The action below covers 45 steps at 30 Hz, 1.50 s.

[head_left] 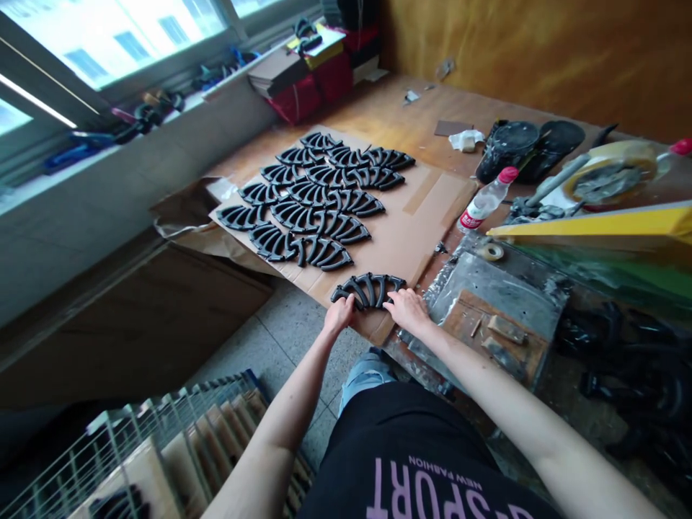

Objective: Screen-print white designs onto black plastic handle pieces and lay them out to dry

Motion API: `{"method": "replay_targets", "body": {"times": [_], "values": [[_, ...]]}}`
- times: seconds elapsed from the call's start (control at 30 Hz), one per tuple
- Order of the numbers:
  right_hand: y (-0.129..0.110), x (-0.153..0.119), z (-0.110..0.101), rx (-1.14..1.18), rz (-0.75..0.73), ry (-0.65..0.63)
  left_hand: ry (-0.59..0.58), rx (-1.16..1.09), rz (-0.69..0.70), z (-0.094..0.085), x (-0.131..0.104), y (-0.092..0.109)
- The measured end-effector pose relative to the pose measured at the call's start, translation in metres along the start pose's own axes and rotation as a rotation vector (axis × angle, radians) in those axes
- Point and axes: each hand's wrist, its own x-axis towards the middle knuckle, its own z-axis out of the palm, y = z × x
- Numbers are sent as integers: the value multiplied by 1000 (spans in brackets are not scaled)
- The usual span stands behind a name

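I have both hands on the fan, a curved row of black pieces at the near corner of the cardboard (397, 241). My left hand (339, 315) is closed about the fan's left end, thumb towards me; my right hand (408, 310) has its fingers bent in at the right end, thumb and forefinger seeming to pinch it. The far fingertips are hidden on both sides, so I cannot tell how hard either one presses. The fan (372, 290) lies between the hands, its curve bulging away from me, and I cannot tell whether it is resting or slightly raised.

I judge each piece hard and stiff, with a smooth, glossy skin that could slide under dry fingers. I'd guess it light to middling in weight, and not very fragile, though the shine might scuff. What worries me is the fan as a whole: I can't see whether the pieces are joined or merely stand side by side. If loose, the middle would sag or spill, so I'd hold it from both ends, squeeze gently inward and carry it level. The end pieces look the best grip; the slots between ribs seem a poorer one.

The other fans (318, 220) lie in close rows further up the cardboard, well apart from my hands, and the bottle (481, 205) stands off to the right
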Motion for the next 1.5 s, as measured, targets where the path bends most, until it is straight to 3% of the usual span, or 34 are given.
{"method": "replay_targets", "body": {"times": [0.1, 0.17, 0.37, 0.53, 0.73, 0.9, 1.1, 1.33, 1.5], "values": [[-18, -2, -2, -6, -68, 74, -18, -57, 1, 2, -1, -3], [-34, 0, 0, 1, -98, 48, -23, -100, 1, 4, -1, -5], [-63, 13, 13, -12, 16, 7, -50, -213, 10, 10, 2, -15], [-57, 26, 17, -24, 65, -5, -98, -324, 21, 16, 4, -16], [-34, 51, 7, -61, 35, 10, -201, -465, 38, 30, 16, 5], [-31, 64, 7, -137, 82, 37, -198, -461, 35, 31, 17, 16], [-33, 66, 5, -161, 88, 34, -74, -288, 123, 28, 6, 17], [-31, 67, 5, -192, 76, 35, -133, -397, 137, 32, -7, 10], [-33, 71, 5, -208, 95, 1, -119, -321, 204, 35, -9, 3]]}}
